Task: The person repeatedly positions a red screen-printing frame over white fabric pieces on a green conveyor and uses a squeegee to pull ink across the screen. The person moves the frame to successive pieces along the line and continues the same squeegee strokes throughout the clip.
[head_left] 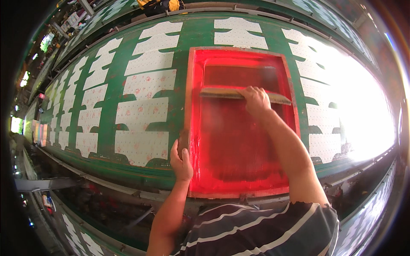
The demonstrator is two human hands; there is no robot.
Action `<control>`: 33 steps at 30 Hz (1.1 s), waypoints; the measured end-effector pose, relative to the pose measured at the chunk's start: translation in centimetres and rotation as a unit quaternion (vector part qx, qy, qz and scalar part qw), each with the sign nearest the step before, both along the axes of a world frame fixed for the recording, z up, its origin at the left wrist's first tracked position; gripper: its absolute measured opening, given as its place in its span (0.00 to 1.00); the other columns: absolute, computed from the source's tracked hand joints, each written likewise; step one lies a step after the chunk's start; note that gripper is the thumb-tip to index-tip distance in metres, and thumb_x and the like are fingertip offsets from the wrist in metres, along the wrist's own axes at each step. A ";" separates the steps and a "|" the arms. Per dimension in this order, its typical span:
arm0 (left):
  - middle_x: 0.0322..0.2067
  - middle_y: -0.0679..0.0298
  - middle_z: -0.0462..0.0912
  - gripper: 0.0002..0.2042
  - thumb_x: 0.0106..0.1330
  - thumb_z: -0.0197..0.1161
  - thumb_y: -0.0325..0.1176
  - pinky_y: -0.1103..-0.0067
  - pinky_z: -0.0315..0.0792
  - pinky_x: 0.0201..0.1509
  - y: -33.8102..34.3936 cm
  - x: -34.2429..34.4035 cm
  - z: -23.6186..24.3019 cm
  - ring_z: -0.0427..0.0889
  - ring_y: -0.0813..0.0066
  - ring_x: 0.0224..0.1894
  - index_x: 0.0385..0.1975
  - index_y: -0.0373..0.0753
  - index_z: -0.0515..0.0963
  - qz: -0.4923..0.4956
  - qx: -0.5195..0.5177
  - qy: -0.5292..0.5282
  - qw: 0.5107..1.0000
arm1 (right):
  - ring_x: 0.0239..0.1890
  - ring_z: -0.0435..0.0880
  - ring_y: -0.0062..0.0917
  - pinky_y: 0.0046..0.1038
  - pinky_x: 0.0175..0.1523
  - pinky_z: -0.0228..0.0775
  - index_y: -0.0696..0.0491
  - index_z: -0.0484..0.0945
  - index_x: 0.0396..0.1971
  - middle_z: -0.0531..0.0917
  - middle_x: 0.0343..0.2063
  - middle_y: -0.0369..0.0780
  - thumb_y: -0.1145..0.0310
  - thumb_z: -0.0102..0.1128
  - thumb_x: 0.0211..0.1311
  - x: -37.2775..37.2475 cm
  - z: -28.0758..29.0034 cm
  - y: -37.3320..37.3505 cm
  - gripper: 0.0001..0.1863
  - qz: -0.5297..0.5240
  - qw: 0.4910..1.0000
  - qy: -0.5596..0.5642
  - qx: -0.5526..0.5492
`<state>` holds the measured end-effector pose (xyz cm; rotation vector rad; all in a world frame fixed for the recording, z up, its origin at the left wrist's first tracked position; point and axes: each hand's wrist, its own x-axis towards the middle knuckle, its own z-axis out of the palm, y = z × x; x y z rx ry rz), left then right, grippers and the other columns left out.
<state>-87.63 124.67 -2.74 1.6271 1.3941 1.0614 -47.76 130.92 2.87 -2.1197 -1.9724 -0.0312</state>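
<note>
A wooden-framed printing screen, coated with red ink, lies on the long green table. Across its upper half stretches a squeegee with a long wooden handle. My right hand grips that handle near its middle, fingers wrapped over the top. At the left side of the frame, my left hand holds on to a reddish block-like grip, with the thumb on the near side. The mesh under the squeegee shows a darker rectangle toward the far end. Whatever lies beneath the screen is hidden.
White cut fabric pieces lie in rows along the green table; some left of the screen carry faint red prints. Strong glare washes out the pieces at right. A rail runs along the near edge. A yellow-and-black bag sits beyond the far edge.
</note>
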 end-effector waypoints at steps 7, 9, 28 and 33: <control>0.71 0.38 0.76 0.36 0.84 0.57 0.54 0.59 0.68 0.79 -0.1 0.5 0.4 0.76 0.47 0.74 0.75 0.23 0.69 0.023 -0.018 0.005 1.000 | 0.59 0.90 0.39 0.46 0.65 0.82 0.37 0.87 0.64 0.92 0.53 0.41 0.74 0.63 0.64 5.9 1.1 11.3 0.28 -0.011 0.999 -0.040 -0.023; 0.72 0.40 0.76 0.36 0.85 0.56 0.54 0.60 0.68 0.80 -0.1 0.5 0.6 0.76 0.49 0.75 0.75 0.23 0.69 0.028 -0.020 0.023 0.999 | 0.59 0.91 0.40 0.47 0.64 0.84 0.35 0.87 0.65 0.92 0.54 0.41 0.74 0.62 0.66 7.3 2.6 14.1 0.28 -0.044 0.993 -0.025 -0.107; 0.67 0.40 0.80 0.32 0.85 0.60 0.49 0.61 0.71 0.76 0.0 0.7 0.5 0.80 0.50 0.70 0.72 0.23 0.72 0.039 -0.027 0.004 0.999 | 0.52 0.90 0.47 0.49 0.58 0.81 0.44 0.91 0.52 0.92 0.47 0.46 0.69 0.60 0.67 9.8 6.0 14.7 0.17 0.043 0.977 0.075 -0.195; 0.67 0.39 0.80 0.30 0.87 0.57 0.47 0.62 0.71 0.76 0.4 0.5 -0.6 0.80 0.50 0.70 0.71 0.22 0.72 0.034 -0.006 -0.011 0.999 | 0.56 0.90 0.46 0.48 0.61 0.81 0.42 0.91 0.54 0.92 0.50 0.44 0.72 0.59 0.64 6.4 5.3 7.6 0.21 0.079 0.980 0.075 -0.164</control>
